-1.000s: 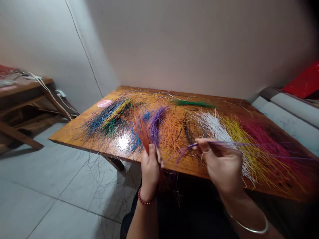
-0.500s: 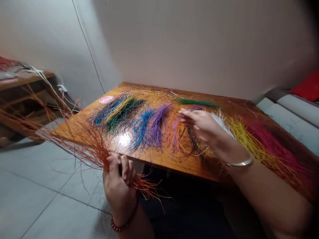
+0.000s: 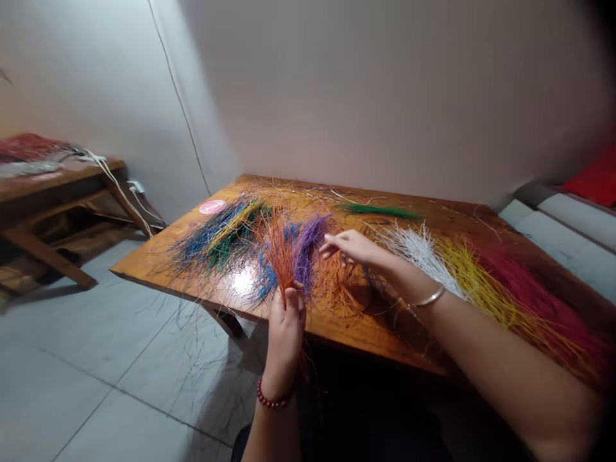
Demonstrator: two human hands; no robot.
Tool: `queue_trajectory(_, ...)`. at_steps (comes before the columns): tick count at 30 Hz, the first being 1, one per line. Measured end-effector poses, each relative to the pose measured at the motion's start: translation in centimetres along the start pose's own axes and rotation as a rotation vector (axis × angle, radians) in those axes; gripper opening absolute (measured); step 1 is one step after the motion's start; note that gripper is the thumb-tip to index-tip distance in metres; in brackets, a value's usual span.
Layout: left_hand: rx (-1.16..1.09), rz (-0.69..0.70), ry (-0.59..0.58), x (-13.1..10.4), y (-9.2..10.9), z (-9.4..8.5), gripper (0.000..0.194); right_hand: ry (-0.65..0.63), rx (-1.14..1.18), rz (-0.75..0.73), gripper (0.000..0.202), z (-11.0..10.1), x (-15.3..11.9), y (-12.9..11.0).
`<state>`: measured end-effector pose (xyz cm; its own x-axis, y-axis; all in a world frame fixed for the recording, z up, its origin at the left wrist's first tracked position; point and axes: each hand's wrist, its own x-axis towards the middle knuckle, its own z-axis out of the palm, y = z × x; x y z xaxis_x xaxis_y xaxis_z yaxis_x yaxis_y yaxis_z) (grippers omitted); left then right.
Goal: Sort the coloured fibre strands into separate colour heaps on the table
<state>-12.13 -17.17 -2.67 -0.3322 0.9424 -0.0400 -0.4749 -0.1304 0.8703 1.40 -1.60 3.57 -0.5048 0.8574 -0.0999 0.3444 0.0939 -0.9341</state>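
A wooden table point(image 3: 144, 262) stood against a plain wall point(image 3: 366, 83) on a tiled floor point(image 3: 72, 346). The left hand point(image 3: 285, 328) was found clenched around a bundle of orange-red strands point(image 3: 278, 256), which fanned upward from the fist near the table's front edge. The fingers of the right hand point(image 3: 353, 247) were released, loosely bent and parted, just right of a purple bundle point(image 3: 308, 250); contact with it could not be determined. Beneath that hand lay an orange pile point(image 3: 344, 289). Blue strands point(image 3: 264, 285) showed partly behind the held bundle. Farther left lay a mixed pile point(image 3: 206, 240) of blue, yellow and green, with a pink round label point(image 3: 212, 207) beside it. To the right, white point(image 3: 421, 252), yellow point(image 3: 474, 276) and crimson strands point(image 3: 517, 276) lay side by side. A green bundle point(image 3: 382, 210) lay toward the rear. The left wrist bore a beaded bracelet point(image 3: 273, 401), the right a silver bangle point(image 3: 430, 297).
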Motion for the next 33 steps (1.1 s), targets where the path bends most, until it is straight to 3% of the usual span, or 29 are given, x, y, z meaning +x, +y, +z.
queue_trajectory(3, 0.029, -0.017, -0.035, -0.3, -0.7, 1.6, 0.046, -0.245, 0.1, -0.09, 0.029, -0.9, -3.7, 1.4)
queue_trajectory(6, 0.037, -0.03, -0.083, 0.3, -2.0, 3.3, 0.04, -0.303, 0.166, -0.127, 0.035, -1.2, -5.9, 2.9)
queue_trajectory(11, 0.066, -0.1, -0.175, 1.9, -3.2, 5.1, 0.042, -0.087, 0.189, -0.211, 0.034, -1.6, -6.0, 3.8)
queue_trajectory(17, 0.094, -0.171, -0.23, 1.9, -2.4, 4.8, 0.043, 0.139, 0.331, -0.202, 0.034, -2.3, -4.5, 4.9)
queue_trajectory(21, 0.109, -0.168, -0.232, 1.9, -2.5, 4.6, 0.044, 0.448, 0.501, -0.219, 0.036, -3.3, -3.9, 5.2)
queue_trajectory(24, 0.121, -0.137, -0.241, 2.0, -2.7, 4.6, 0.043, 0.721, 0.589, -0.32, 0.032, -4.2, -4.4, 4.4)
queue_trajectory(27, 0.139, -0.113, -0.259, 1.9, -2.9, 4.6, 0.042, 0.908, 0.506, -0.459, 0.032, -4.9, -5.9, 3.3)
queue_trajectory(29, 0.144, -0.111, -0.25, 1.8, -2.9, 4.7, 0.042, 0.88, 0.336, -0.545, 0.031, -4.8, -6.9, 2.6)
queue_trajectory(33, 0.16, -0.101, -0.249, 1.6, -2.8, 4.9, 0.042, 0.646, 0.029, -0.62, 0.026, -3.8, -8.0, 2.1)
